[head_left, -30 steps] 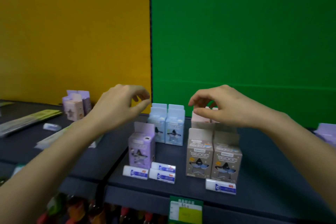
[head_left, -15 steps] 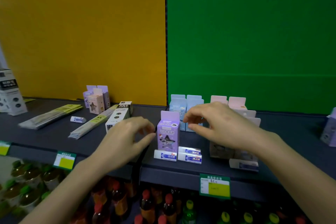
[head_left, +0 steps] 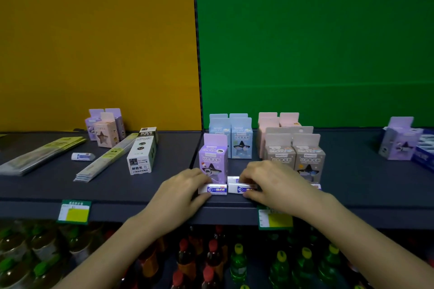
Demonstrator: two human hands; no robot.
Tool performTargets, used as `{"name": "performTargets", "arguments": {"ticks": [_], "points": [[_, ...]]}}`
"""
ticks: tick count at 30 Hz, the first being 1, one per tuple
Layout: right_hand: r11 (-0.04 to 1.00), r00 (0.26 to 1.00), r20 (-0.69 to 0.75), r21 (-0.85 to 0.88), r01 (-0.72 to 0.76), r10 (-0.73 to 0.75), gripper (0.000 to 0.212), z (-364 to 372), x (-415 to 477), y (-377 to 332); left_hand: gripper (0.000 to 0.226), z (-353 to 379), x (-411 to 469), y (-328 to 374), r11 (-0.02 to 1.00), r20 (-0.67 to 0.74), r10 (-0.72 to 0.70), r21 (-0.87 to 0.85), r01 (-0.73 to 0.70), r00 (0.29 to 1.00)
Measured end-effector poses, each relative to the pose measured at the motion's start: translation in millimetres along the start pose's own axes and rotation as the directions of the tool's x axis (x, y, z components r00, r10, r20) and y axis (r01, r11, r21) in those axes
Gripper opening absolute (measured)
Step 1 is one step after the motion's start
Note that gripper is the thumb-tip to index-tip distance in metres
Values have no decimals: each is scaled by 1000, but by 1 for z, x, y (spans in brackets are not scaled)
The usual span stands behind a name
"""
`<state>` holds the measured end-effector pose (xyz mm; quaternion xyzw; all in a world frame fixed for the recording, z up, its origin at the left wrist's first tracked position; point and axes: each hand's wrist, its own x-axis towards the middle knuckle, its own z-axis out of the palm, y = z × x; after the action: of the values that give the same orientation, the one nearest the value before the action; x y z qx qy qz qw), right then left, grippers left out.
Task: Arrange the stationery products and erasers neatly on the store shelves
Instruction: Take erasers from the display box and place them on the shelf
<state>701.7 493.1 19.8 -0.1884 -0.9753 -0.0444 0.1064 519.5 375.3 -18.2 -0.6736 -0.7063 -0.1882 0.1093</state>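
1. Fingers (head_left: 202, 179) of the left hand (head_left: 182, 191) curl round the left end of the left eraser (head_left: 217, 189), thumb at its near edge. Those of the right hand (head_left: 277, 186) pinch the right eraser (head_left: 238, 189) the same way.
2. Both erasers lie end to end, nearly touching, at the near edge of the shelf (head_left: 117, 192), just in front of the purple box (head_left: 212, 159). A third eraser (head_left: 233, 179) sits behind them.
3. Farther back, the blue boxes (head_left: 231, 141), pink boxes (head_left: 278, 122) and grey boxes (head_left: 296, 157) stand in tidy rows, so that part looks finished.
4. The left section looks like the work remaining: a loose eraser (head_left: 82, 156), flat packets (head_left: 105, 159) and a white box (head_left: 141, 159) lie askew there.
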Motion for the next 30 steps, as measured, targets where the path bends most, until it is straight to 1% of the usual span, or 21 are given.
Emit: {"name": "performTargets", "arguments": {"ticks": [3, 6, 9, 11, 14, 17, 20, 23, 26, 30], "points": [[998, 1000, 10, -59, -21, 22, 29, 3, 1, -1, 46, 1, 2, 0, 1000, 29, -6, -14, 7, 1000], [989, 1000, 15, -150, 2, 1, 31, 7, 2, -3, 58, 3, 3, 0, 999, 46, 38, 11, -38, 998], [979, 1000, 17, -200, 26, -23, 30, 10, 1, -6, 58, 4, 0, -1, 995, 24, 92, 26, -92, 996], [983, 1000, 0, -181, 19, -19, 30, 6, -3, -6, 58, -2, -4, 0, 994, 9, 107, 22, -107, 994], [995, 998, -56, -103, -20, 14, 30, -5, -16, -6, 63, -16, -10, 4, 992, 42, 125, 13, -125, 991], [997, 991, -117, -34, -71, 66, 25, -17, -38, -4, 52, -31, -7, 16, 977, 9, 192, -98, -190, 981], [986, 976, -140, 31, -166, 169, 22, -30, -67, 4, 43, -36, 6, 36, 947, -30, 275, -164, -276, 961], [962, 948, -164, 73, -265, 274, 23, -41, -101, 21, 44, -33, 28, 65, 919, -75, 334, -194, -342, 940], [927, 908, -193, 124, -353, 372, 16, -51, -142, 44, 43, -22, 51, 103, 883, -108, 406, -210, -419, 908], [888, 868, -193, 136, -439, 458, 18, -59, -201, 76, 41, 3, 77, 161, 827, -126, 482, -263, -498, 867]]}}
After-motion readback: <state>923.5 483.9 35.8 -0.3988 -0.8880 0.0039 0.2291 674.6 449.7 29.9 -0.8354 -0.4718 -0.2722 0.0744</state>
